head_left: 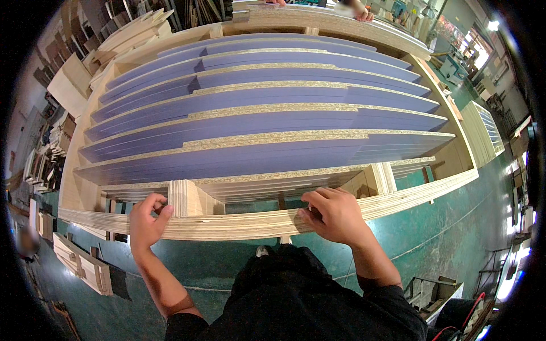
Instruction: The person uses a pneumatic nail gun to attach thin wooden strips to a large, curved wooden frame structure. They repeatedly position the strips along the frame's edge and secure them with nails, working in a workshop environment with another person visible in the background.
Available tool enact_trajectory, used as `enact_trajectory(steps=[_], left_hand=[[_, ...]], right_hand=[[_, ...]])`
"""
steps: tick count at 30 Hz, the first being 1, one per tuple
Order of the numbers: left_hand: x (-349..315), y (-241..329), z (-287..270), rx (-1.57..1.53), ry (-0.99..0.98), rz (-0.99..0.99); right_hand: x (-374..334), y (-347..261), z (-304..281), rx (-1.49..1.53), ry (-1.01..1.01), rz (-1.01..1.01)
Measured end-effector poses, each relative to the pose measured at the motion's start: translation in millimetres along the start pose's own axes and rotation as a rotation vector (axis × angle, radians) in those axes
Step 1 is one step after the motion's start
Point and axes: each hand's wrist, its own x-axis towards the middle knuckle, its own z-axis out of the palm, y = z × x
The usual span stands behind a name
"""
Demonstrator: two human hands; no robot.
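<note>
At the near edge of a large wooden frame, both my hands are over its layered plywood rail (239, 227). My left hand (147, 224) is beside an upright plywood block (178, 198), its fingers loosely bent and its thumb apart from them; I see nothing in it. Farther right along the rail, my right hand (335, 215) has its fingers curled in toward the thumb. A tiny pale spot shows between them, too small to name. Inside the frame, beyond my hands, several purple-blue panels (273, 122) with chipboard edges stand in overlapping rows.
Another plywood block (380, 179) stands inside the rail at right. Across the frame, another person's hand (364, 16) is by a stack of boards (318, 20). Wooden pieces (82, 264) lie on the green floor (432, 227) at left. A second panel-filled frame (480, 133) stands at right.
</note>
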Motion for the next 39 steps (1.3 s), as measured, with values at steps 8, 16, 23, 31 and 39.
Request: enact_trajectory(steps=[8,16,23,31,39], left_hand=[[-1,3,-1,-0.008,-0.029,-0.044],[-1,-4,3,-0.004,0.073,0.012],[-1,1,-1,-0.060,0.068,-0.055],[2,17,-5,-0.048,0.146,0.062],[59,104,-6,0.235,0.240,0.633]], right_hand=[[-1,2,-2,0.013,0.020,-0.040],[104,73,-74,-0.581,0.283,-0.010],[232,148,-104,-1.071,0.181,0.161],[165,111,-110,-0.646,0.133,-0.129],[93,62,-102,-0.410,-0.014,-0.014]])
